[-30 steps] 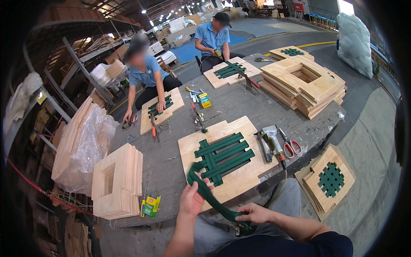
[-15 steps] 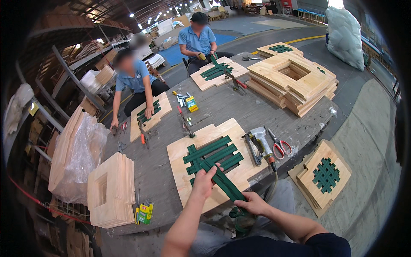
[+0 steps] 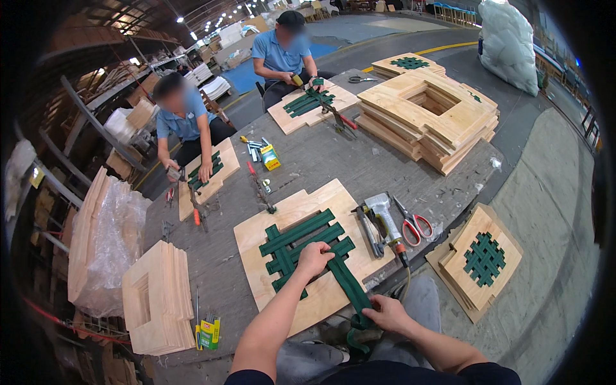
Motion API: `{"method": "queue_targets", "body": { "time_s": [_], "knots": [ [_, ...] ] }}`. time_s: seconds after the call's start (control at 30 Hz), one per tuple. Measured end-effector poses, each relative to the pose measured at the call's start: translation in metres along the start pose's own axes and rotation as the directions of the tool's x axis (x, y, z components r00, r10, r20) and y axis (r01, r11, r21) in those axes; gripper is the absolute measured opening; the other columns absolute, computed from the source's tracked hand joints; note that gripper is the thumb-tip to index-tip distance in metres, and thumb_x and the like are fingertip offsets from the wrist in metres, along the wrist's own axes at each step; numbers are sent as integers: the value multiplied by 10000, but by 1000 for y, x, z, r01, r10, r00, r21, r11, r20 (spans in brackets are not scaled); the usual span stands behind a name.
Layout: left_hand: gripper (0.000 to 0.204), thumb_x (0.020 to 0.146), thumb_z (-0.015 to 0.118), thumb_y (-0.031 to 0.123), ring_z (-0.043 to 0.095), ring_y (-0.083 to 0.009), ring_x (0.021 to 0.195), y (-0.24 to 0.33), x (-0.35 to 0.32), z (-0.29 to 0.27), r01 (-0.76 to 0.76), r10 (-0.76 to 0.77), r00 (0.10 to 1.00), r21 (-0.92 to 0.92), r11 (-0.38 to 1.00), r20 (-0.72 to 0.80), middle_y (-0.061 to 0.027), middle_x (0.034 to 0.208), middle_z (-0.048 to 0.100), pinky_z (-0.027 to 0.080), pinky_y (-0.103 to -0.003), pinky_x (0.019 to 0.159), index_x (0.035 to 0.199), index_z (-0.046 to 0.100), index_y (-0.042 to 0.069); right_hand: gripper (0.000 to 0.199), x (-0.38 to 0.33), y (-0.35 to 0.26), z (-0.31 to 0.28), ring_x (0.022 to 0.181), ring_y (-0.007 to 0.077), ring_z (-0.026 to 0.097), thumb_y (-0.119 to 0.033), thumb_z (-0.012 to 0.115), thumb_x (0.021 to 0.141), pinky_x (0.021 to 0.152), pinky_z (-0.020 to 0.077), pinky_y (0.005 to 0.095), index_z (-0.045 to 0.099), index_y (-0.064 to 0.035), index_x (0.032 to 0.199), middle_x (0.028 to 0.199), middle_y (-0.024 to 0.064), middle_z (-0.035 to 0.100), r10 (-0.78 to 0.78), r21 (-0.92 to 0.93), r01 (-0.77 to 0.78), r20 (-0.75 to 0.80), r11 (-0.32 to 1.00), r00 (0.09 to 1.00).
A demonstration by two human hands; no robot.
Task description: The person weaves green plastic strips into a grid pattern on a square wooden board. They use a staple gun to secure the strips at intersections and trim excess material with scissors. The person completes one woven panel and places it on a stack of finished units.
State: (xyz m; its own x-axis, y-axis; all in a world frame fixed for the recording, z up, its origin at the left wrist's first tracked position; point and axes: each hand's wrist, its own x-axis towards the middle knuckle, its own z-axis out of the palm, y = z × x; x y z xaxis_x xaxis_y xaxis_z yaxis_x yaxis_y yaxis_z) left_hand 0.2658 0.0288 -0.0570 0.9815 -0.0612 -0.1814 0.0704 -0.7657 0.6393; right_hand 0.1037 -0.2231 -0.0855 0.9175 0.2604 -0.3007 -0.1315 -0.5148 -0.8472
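Observation:
A plywood panel (image 3: 256, 247) lies in front of me, green webbing straps (image 3: 296, 233) laid across its central opening. Several straps run side by side, crossed by another near the panel's left part. My left hand (image 3: 314, 259), closed, grips a loose green webbing strap (image 3: 350, 285) over the panel's right side. Lower down, near the panel's front edge, my right hand (image 3: 387, 314) pinches the same strap. The strap's tail hangs below that hand toward my lap. To the panel's right lie a pneumatic staple gun (image 3: 384, 221) with a hose and red-handled scissors (image 3: 414, 224).
Stacked frame panels (image 3: 427, 112) stand at the far right, others (image 3: 157, 298) at the near left. A finished woven panel (image 3: 484, 260) lies right of the table. Two co-workers (image 3: 282, 51) work across the table. A clamp (image 3: 263, 189) and staple boxes (image 3: 208, 332) also lie there.
My left hand has moved right along the panel, and the strap between my hands now hangs farther right. The crossing strap at the left shows uncovered. The whole view has shifted slightly.

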Motion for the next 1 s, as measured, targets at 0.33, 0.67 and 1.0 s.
{"method": "queue_targets", "body": {
  "time_s": [0.33, 0.67, 1.0],
  "knots": [
    [277, 751, 848, 252, 660, -317, 969, -10, -1, 10, -18, 17, 994, -6, 1000, -105, -157, 1003, 659, 538, -414, 850, 883, 754, 28, 803, 83, -84, 28, 650, 178, 656, -113, 553, 1011, 628, 558, 331, 59, -120, 1644, 824, 60, 648, 51, 826, -469, 479, 312, 876],
    [262, 893, 702, 306, 718, -310, 824, -18, 3, 5, 120, -170, 955, -207, 971, -244, -144, 882, 740, 559, -417, 755, 913, 752, 50, 473, 141, -77, 60, 622, 176, 585, -545, 462, 1053, 678, 538, 385, 516, -87, 1158, 803, 40, 656, -38, 852, -434, 444, -293, 895],
    [157, 829, 767, 223, 715, -179, 711, -30, 34, -5, 230, -257, 963, -247, 941, -85, -91, 829, 758, 563, -348, 689, 908, 783, 89, 469, 138, -71, 46, 763, 217, 666, -497, 487, 1059, 705, 569, 386, 536, -78, 1263, 938, 86, 684, -75, 840, -527, 521, -132, 850]
  ]
}}
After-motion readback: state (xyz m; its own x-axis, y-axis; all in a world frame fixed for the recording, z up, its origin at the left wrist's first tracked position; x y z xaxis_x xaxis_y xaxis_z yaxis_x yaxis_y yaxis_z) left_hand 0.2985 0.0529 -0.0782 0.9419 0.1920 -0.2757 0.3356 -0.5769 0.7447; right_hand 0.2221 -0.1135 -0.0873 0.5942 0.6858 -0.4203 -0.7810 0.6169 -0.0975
